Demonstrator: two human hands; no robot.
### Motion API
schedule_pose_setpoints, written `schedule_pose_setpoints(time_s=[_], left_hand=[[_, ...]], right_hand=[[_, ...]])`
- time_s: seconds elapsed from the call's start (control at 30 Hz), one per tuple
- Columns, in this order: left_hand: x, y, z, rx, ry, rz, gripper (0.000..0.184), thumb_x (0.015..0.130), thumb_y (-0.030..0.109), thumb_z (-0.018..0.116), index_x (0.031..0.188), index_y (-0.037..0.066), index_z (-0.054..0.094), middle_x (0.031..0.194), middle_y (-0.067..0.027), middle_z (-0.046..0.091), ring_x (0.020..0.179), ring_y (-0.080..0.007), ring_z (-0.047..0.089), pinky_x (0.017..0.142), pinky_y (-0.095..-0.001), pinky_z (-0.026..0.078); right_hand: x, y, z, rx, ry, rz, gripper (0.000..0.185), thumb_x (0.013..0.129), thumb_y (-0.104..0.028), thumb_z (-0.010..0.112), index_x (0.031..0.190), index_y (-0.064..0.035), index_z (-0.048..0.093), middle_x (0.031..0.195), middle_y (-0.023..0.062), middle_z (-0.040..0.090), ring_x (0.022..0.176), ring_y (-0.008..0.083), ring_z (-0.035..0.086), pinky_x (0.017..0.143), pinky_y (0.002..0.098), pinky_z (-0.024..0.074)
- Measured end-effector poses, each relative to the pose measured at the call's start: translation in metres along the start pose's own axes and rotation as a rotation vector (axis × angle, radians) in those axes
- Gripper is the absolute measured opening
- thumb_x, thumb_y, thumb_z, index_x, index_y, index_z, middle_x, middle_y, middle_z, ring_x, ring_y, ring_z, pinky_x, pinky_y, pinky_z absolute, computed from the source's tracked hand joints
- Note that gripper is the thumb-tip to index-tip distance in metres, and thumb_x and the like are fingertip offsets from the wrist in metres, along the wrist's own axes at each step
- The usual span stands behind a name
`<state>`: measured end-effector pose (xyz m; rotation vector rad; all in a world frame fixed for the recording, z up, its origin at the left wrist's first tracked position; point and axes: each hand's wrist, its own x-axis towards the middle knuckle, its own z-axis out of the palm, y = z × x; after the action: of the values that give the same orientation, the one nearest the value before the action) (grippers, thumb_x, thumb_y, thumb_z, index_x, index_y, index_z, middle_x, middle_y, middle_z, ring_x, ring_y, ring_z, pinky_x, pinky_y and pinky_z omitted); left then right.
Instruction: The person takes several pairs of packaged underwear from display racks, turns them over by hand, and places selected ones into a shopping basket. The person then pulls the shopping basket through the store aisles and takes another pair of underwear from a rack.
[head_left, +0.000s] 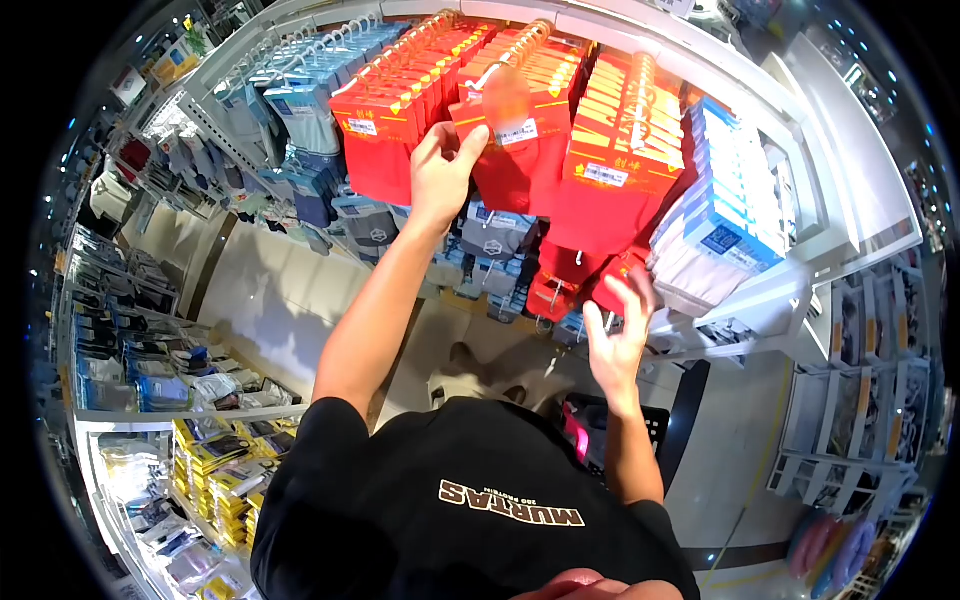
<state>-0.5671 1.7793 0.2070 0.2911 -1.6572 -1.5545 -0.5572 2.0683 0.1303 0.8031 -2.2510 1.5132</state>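
Rows of red packs, apparently socks, hang on hooks under red card headers with white labels. At the front of the middle row, one red sock pack (515,160) hangs tilted, and my left hand (445,172) pinches its left edge between thumb and fingers. To its left hangs another red row (380,165); a third red row (610,205) is to the right. My right hand (622,335) is lower down, fingers spread and slightly blurred, in front of a small red pack (612,285) on a lower hook. Whether its fingertips touch that pack, I cannot tell.
Blue-headed packs (305,120) hang at the left and pale packs with blue cards (715,215) at the right. Grey packs (495,240) fill the lower hooks. A shelf of yellow packs (215,470) stands lower left. Beside my body is a dark basket (655,420).
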Motion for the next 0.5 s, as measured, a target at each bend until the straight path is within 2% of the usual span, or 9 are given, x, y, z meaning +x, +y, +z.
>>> schedule_pose_setpoints(time_s=[0.1,0.13,0.2,0.23,0.27,0.4,0.47,0.5], left_hand=[[-0.007,0.011,-0.007,-0.134,0.011,-0.002,0.018,0.095,0.016,0.068,0.101,0.001,0.06,0.094,-0.0027,0.065,0.085,-0.0076,0.058,0.077,-0.0234,0.047],[-0.005,0.011,-0.01,-0.198,0.016,0.037,0.018,0.095,0.015,0.067,0.103,0.001,0.059,0.095,-0.0028,0.065,0.085,-0.0075,0.058,0.077,-0.0233,0.047],[-0.007,0.023,-0.014,-0.247,0.068,0.11,0.016,0.096,0.014,0.066,0.104,0.002,0.059,0.096,-0.0025,0.065,0.086,-0.0072,0.058,0.077,-0.023,0.046],[-0.008,0.026,-0.019,-0.295,0.086,0.141,0.014,0.097,0.013,0.064,0.105,0.002,0.059,0.097,-0.0026,0.065,0.088,-0.0079,0.058,0.08,-0.0242,0.047],[-0.013,0.032,-0.025,-0.336,0.069,0.182,0.012,0.099,0.012,0.059,0.109,0.004,0.059,0.104,-0.0033,0.066,0.095,-0.0108,0.06,0.088,-0.0268,0.048],[-0.046,0.041,-0.052,-0.453,-0.01,0.054,0.024,0.102,0.015,0.053,0.122,0.002,0.056,0.116,-0.0067,0.065,0.106,-0.0157,0.061,0.095,-0.0334,0.048],[-0.075,0.042,-0.05,-0.449,-0.017,-0.06,0.025,0.102,0.016,0.053,0.123,0.001,0.055,0.115,-0.0076,0.065,0.106,-0.0171,0.062,0.096,-0.034,0.049],[-0.091,0.041,-0.043,-0.459,0.002,-0.141,0.02,0.102,0.016,0.054,0.116,0.002,0.056,0.108,-0.0063,0.065,0.099,-0.0141,0.062,0.092,-0.0313,0.049]], right_hand=[[-0.027,0.012,-0.004,0.014,-0.083,0.149,0.039,0.08,-0.01,0.075,0.117,-0.0047,0.063,0.134,0.0171,0.052,0.127,0.0298,0.048,0.108,0.04,0.0352],[-0.031,0.017,-0.005,-0.016,-0.093,0.093,0.038,0.081,-0.011,0.075,0.117,-0.0048,0.063,0.129,0.0165,0.056,0.12,0.0298,0.053,0.106,0.0386,0.0379],[-0.043,0.028,-0.006,0.023,-0.174,0.177,0.036,0.083,-0.009,0.074,0.117,-0.0034,0.062,0.123,0.0143,0.06,0.118,0.0272,0.056,0.105,0.0371,0.0402],[-0.05,0.032,-0.005,0.065,-0.187,0.203,0.036,0.084,-0.008,0.073,0.118,-0.0028,0.062,0.121,0.0133,0.061,0.117,0.0258,0.057,0.104,0.0366,0.0412],[-0.055,0.036,-0.005,0.108,-0.2,0.228,0.035,0.085,-0.007,0.072,0.118,-0.0021,0.061,0.119,0.0123,0.062,0.115,0.0244,0.058,0.103,0.0361,0.0423],[-0.059,0.027,-0.007,0.41,-0.228,0.43,0.034,0.087,-0.004,0.07,0.119,0.0,0.059,0.117,0.0104,0.063,0.113,0.0189,0.06,0.102,0.0338,0.0454],[-0.059,0.025,-0.007,0.535,-0.247,0.412,0.043,0.088,-0.004,0.069,0.128,-0.0008,0.054,0.119,0.0139,0.062,0.109,0.0218,0.062,0.1,0.0351,0.0477],[-0.057,0.019,-0.007,0.61,-0.24,0.406,0.048,0.087,-0.004,0.07,0.131,-0.0012,0.052,0.118,0.0146,0.062,0.108,0.0228,0.062,0.099,0.0356,0.0482]])
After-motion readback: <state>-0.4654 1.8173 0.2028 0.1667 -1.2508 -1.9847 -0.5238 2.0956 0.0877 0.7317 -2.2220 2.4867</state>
